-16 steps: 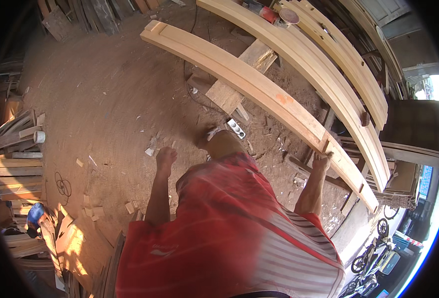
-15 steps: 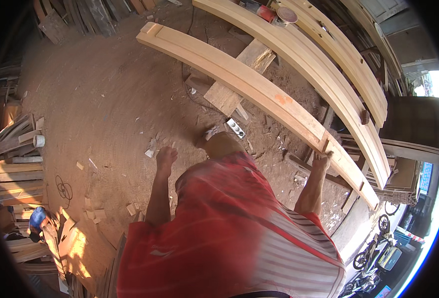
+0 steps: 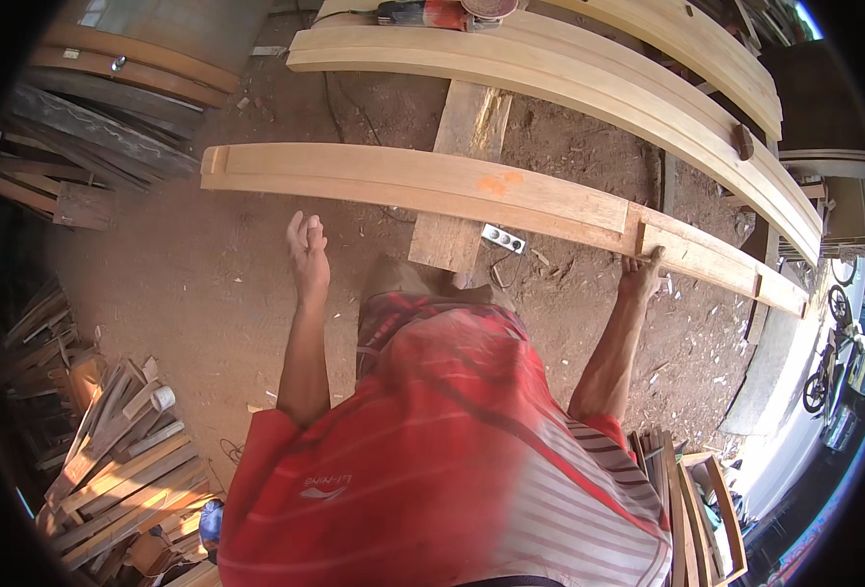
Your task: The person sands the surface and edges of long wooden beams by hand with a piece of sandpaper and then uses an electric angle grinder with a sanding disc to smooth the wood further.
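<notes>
Curved beam (image 3: 403, 174), smooth pale wood with a stepped edge and orange smear (image 3: 499, 183), lies across a rough plank (image 3: 445, 240). Right hand (image 3: 640, 276) pinches its near edge toward the right end. Left hand (image 3: 308, 256), fingers loosely spread, stands apart from it. Red shirt (image 3: 393, 411) bears white lettering. Chip-strewn dirt floor (image 3: 178, 284) extends leftward.

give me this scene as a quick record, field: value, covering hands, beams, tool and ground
left hand: the left hand is open, apart from the beam, near its left part
right hand: the right hand grips the near edge of the nearest curved beam, right of its middle
beam marking: orange patch on the upper face
under the beam: wide board running crosswise
beyond: more curved beams, one bearing a dark block
tool: red and dark power tool with round disc, on a farther beam
ground: white power strip, scattered chips
</notes>
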{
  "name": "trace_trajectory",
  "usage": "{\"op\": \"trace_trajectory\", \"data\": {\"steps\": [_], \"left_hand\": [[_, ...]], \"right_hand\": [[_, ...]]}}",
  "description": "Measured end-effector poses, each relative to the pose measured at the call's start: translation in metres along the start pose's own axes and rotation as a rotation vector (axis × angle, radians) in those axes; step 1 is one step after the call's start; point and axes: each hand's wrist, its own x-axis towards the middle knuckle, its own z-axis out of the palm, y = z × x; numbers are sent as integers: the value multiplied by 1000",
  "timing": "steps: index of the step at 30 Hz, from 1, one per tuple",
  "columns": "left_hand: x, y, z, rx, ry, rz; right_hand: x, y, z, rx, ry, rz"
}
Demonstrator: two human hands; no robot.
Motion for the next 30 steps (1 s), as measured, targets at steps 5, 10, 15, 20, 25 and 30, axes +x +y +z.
{"op": "trace_trajectory", "data": {"steps": [5, 10, 15, 20, 25, 30], "left_hand": [[68, 9, 7, -181, 201, -406], [110, -10, 7, -235, -4, -356], [106, 6, 5, -172, -12, -265], [124, 101, -5, 511, -1051, -343], [199, 162, 97, 421, -1033, 299], [300, 185, 228, 687, -693, 1078]], "right_hand": [[-6, 2, 13, 5, 83, -27], [-3, 5, 16, -34, 156, -51], [-13, 7, 9, -149, 295, -58], [-48, 14, -13, -230, 294, 24], [-187, 81, -20, -675, 226, 118], [-368, 196, -79, -716, 261, 469]]}}
